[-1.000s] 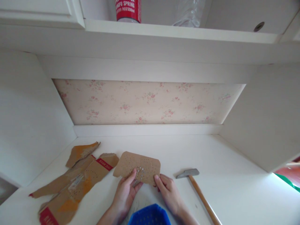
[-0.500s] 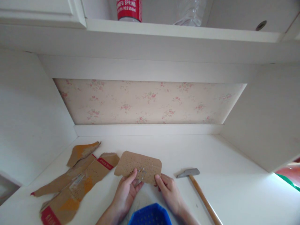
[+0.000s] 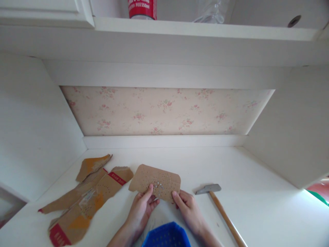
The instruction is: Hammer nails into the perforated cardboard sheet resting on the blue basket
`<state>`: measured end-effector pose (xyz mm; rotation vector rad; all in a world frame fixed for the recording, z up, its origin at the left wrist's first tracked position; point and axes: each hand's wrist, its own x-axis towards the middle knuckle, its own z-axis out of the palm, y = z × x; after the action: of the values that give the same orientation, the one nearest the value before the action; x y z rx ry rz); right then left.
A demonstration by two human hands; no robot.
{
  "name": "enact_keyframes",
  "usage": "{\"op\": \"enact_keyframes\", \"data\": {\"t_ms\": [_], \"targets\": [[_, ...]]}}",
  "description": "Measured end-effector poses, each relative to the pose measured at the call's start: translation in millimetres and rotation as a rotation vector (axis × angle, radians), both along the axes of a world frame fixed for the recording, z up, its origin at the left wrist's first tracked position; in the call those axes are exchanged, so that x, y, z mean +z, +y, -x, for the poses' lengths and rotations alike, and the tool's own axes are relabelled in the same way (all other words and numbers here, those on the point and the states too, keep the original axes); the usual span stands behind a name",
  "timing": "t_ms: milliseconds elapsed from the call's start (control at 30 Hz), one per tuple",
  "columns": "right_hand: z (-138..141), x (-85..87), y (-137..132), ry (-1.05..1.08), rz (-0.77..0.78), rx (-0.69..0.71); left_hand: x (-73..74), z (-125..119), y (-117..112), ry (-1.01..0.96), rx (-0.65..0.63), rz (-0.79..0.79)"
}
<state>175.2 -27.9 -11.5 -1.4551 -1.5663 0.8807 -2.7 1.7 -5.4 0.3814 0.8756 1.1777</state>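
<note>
A piece of brown cardboard (image 3: pixel 161 175), dotted with small holes, is held up between both hands above the white counter. Several small shiny bits, perhaps nail heads, show near its middle. My left hand (image 3: pixel 142 209) grips the lower edge, thumb on the face and fingers underneath. At the lower right corner my right hand (image 3: pixel 189 207) pinches the cardboard, its other fingers hidden behind. Just below the hands is a blue plastic basket (image 3: pixel 167 236) with a perforated bottom, cut off by the frame's lower edge. A hammer (image 3: pixel 218 209) with a wooden handle lies right of my right hand.
Torn cardboard (image 3: pixel 87 199) with orange patches and red print lies on the counter (image 3: pixel 262 199) to the left. Overhead, a shelf (image 3: pixel 195 30) holds a red-labelled container (image 3: pixel 142 8) and a clear plastic item (image 3: pixel 213 12). White side panels flank the counter.
The view has shifted slightly, so most things sit a little further right. Both hands keep their hold on the cardboard with almost the same pose.
</note>
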Motion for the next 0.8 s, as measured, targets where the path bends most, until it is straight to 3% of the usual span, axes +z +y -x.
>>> {"op": "enact_keyframes", "data": {"t_ms": [133,433,633,800], "targets": [[0.5,-0.6,-0.5,0.009,0.003,0.006,-0.3,-0.9,-0.5,-0.005,0.039,-0.011],[0.2,4.5,-0.6,0.004,0.002,0.023,5.1,1.6,-1.5,-0.043,-0.044,-0.001],[0.3,5.1,-1.4,0.002,-0.009,0.027,5.4,-1.1,-0.6,-0.062,0.013,-0.021],[0.0,5.7,-2.5,0.002,-0.014,0.018,3.8,1.4,-0.1,-0.068,-0.059,-0.015]]}}
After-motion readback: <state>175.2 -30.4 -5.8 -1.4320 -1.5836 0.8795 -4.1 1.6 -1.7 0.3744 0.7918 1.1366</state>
